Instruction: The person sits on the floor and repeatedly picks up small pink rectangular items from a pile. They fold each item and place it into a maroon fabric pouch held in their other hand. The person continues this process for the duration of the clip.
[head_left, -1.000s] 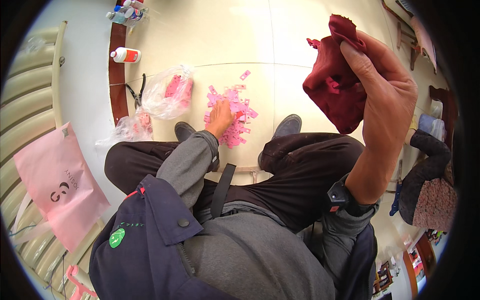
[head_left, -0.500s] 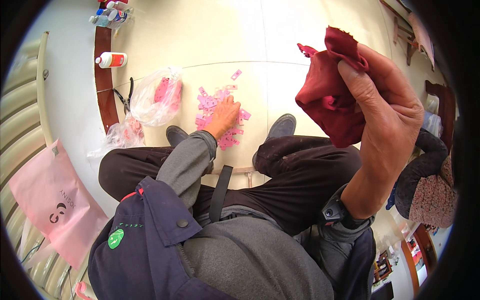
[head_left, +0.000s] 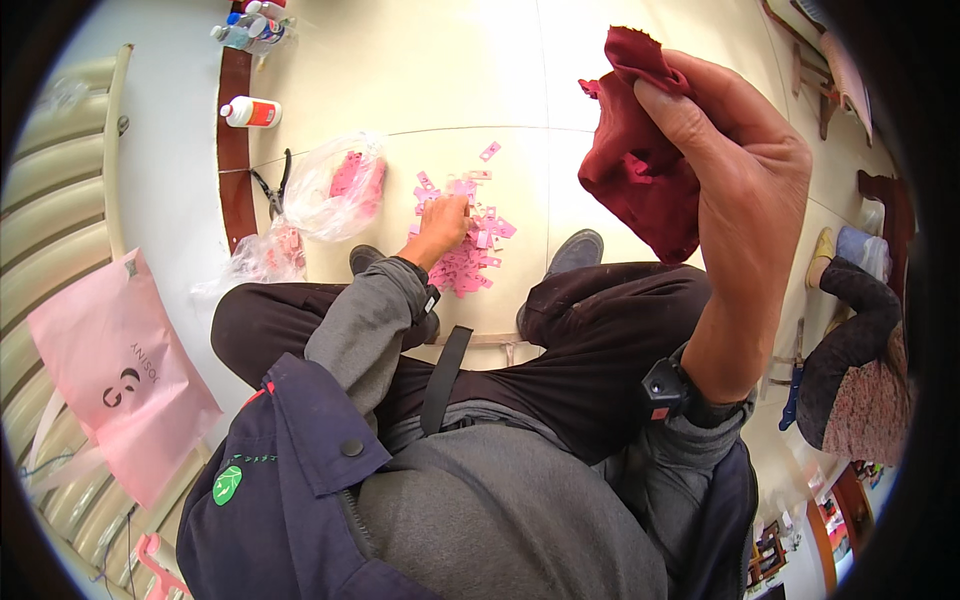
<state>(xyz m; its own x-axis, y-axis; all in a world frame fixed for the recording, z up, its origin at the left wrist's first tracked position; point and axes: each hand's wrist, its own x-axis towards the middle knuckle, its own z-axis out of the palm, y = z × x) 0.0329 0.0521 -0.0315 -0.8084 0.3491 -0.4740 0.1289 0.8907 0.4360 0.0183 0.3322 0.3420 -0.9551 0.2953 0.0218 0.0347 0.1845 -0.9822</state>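
Observation:
Up at the right, my right hand (head_left: 750,145) pinches a crumpled dark red cloth (head_left: 635,170) between thumb and fingers. The cloth hangs in loose folds and has a frayed upper edge. Down on the floor, my left hand (head_left: 442,228) is over a heap of small flat pink pieces (head_left: 460,272), some with a hole in them. Its fingers are curled together; what they may hold is hidden. A loose pink piece (head_left: 489,151) lies beyond the heap.
Left of the heap sit a clear plastic bag (head_left: 315,207) with pink contents and black-handled pliers (head_left: 275,187). A white bottle (head_left: 250,112) stands by the wall. A pink bag (head_left: 125,370) rests against a radiator (head_left: 70,200). Another person (head_left: 855,370) is at the right.
The left hand has drawn back slightly and its fingers have curled in over the heap. The right hand still holds the red cloth, now turned a little. The whole view has shifted slightly.

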